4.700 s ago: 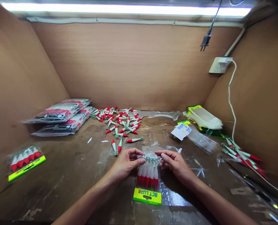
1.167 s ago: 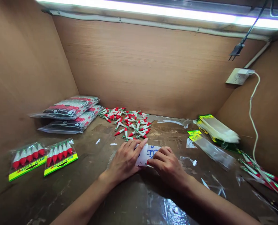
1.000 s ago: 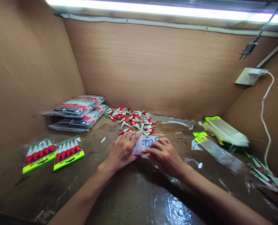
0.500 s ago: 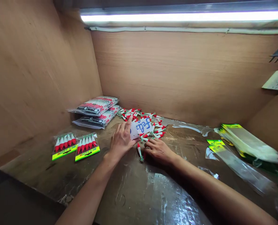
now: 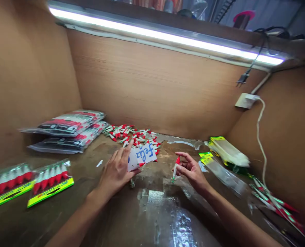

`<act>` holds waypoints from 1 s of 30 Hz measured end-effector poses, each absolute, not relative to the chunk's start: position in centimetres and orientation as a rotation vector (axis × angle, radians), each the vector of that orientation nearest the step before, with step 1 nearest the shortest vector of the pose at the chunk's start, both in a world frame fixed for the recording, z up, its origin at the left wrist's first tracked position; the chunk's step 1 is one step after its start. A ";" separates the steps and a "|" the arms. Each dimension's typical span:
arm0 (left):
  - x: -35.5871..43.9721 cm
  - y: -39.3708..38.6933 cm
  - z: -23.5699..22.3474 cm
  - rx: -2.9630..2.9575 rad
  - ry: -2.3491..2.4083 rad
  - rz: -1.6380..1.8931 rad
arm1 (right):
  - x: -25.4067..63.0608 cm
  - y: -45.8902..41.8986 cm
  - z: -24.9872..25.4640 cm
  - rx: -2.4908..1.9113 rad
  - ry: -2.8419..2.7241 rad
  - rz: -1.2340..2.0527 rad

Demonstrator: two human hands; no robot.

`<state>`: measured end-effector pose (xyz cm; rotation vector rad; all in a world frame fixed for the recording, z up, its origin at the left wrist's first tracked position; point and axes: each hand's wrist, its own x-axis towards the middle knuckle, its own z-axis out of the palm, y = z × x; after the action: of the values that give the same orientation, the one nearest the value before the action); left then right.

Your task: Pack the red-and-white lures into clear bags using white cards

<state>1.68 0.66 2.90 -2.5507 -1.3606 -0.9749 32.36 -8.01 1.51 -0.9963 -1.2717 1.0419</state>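
My left hand [image 5: 117, 164] grips a white card [image 5: 146, 154] with blue handwriting, thumb below and fingers along its left end. A red lure tip [image 5: 142, 164] shows at the card's lower edge. Just below my left thumb are the hooks of a lure [image 5: 132, 184], partly hidden by the hand. In my right hand [image 5: 192, 171], thumb and fingers pinch a red-and-white squid jig [image 5: 176, 168], red tip up and green hooks down, held near the table. Behind the card lies a loose pile of the same jigs [image 5: 126, 132].
Two filled packets [image 5: 51, 180] with yellow-green headers lie at left, before stacked bulk bags [image 5: 67, 125]. Clear header bags [image 5: 228, 152] and a separate bag [image 5: 226, 175] lie at right. Larger lures [image 5: 273, 199] and a white cable [image 5: 259, 130] are far right.
The packet between my hands earlier now lies at left beside the other. My left hand has taken the card. My right hand has picked up a jig and moved right, away from the card.
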 end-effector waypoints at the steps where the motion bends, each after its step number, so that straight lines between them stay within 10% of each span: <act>1: 1.9 0.6 2.7 -2.573 -1.348 -0.956 | 33.0 -8.8 1.1 -0.986 -1.213 1.064; 30: 2.4 0.4 2.7 -2.599 -1.352 -0.946 | 30.2 -7.9 -0.1 -1.096 -2.454 0.197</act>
<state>2.42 0.43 2.65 -2.5994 -1.3517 -0.9464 30.15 -7.88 -0.06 -1.0964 -2.4537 0.1966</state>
